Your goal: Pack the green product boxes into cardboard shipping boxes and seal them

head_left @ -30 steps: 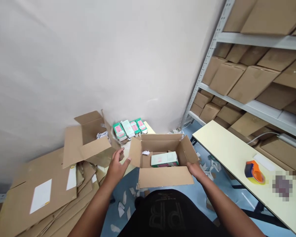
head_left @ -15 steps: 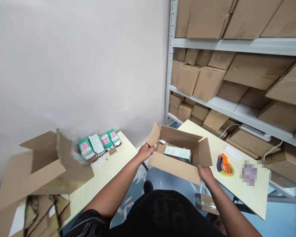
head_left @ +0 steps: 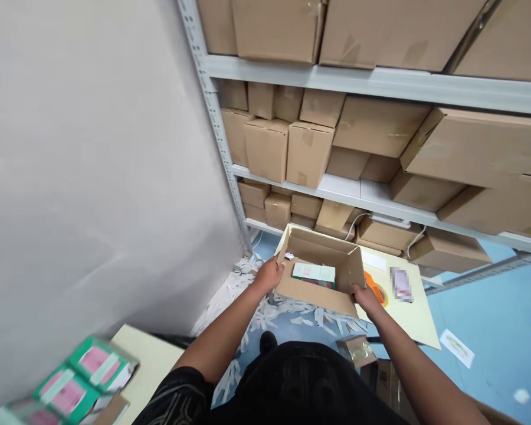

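An open cardboard box (head_left: 316,300) is held up in front of me, its near side tilted toward me. My left hand (head_left: 269,274) grips its left edge and my right hand (head_left: 365,297) grips its right edge near the front corner. Inside lie a pale green and white carton (head_left: 314,273), with a darker green and pink one partly hidden under it, and a small crumpled white piece (head_left: 289,256) at the left. The box overlaps the pale table (head_left: 409,321) behind it.
On that table are an orange tape dispenser (head_left: 376,287) and a blurred purple item (head_left: 400,284). Shelves (head_left: 380,82) of cardboard boxes stand ahead. Green-and-pink boxes (head_left: 64,389) sit on another table (head_left: 150,360) at lower left. Paper strips (head_left: 265,313) and a taped box (head_left: 357,350) lie on the floor.
The view has turned right, toward the shelves. The held box now overlaps the right-hand table, and its side flaps no longer stick outward. Both hands keep their hold.
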Demonstrator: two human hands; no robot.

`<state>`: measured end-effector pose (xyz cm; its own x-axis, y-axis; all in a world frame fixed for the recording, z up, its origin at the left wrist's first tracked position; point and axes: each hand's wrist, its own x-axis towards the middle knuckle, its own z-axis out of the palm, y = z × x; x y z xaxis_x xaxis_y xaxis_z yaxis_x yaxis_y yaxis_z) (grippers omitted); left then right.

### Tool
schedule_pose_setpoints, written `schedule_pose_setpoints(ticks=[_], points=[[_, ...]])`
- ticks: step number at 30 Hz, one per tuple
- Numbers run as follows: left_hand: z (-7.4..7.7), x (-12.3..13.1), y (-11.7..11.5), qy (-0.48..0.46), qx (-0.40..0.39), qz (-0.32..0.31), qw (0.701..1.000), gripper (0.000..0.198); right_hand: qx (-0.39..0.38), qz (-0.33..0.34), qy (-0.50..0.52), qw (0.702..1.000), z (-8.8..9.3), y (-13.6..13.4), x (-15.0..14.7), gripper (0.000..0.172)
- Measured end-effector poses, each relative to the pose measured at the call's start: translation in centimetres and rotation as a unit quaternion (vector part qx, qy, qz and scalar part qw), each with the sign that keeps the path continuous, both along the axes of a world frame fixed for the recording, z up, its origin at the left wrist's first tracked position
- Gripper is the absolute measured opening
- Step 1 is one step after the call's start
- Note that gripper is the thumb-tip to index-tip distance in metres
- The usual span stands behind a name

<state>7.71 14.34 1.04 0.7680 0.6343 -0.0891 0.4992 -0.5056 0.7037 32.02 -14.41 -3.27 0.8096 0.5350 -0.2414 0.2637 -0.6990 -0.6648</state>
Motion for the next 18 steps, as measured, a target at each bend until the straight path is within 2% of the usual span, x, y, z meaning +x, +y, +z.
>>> schedule_pose_setpoints(ticks=[3, 6, 8, 12, 15, 18], points=[[-1.4, 2.5, 3.2, -0.039, 0.037, -0.090, 0.995, 0.062, -0.014, -0.039, 0.021, 0.999, 0.6, 2.1, 0.2, 0.065], [-2.8, 3.7, 5.6, -0.057, 0.071, -0.182, 0.979, 0.071, 0.011, -0.032, 0.013, 0.999, 1.0, 3.1, -0.1, 0.074], [-3.6, 4.2, 6.8, -0.053, 0.089, -0.232, 0.967, 0.067, 0.039, 0.013, -0.010, 0.999, 1.1, 3.0, -0.2, 0.076], [-4.3, 4.9, 8.7, -0.053, 0.066, -0.282, 0.956, 0.047, 0.051, 0.169, -0.010, 0.984, 1.4, 1.2, 0.6, 0.063], [-4.4, 5.6, 9.4, -0.070, 0.022, -0.282, 0.956, 0.046, 0.035, 0.258, 0.007, 0.965, 1.6, -0.8, 2.2, 0.071], [-4.3, 6.1, 9.3, -0.078, -0.022, -0.254, 0.964, 0.047, 0.027, 0.312, -0.038, 0.949, 1.3, -1.9, 3.7, 0.083]])
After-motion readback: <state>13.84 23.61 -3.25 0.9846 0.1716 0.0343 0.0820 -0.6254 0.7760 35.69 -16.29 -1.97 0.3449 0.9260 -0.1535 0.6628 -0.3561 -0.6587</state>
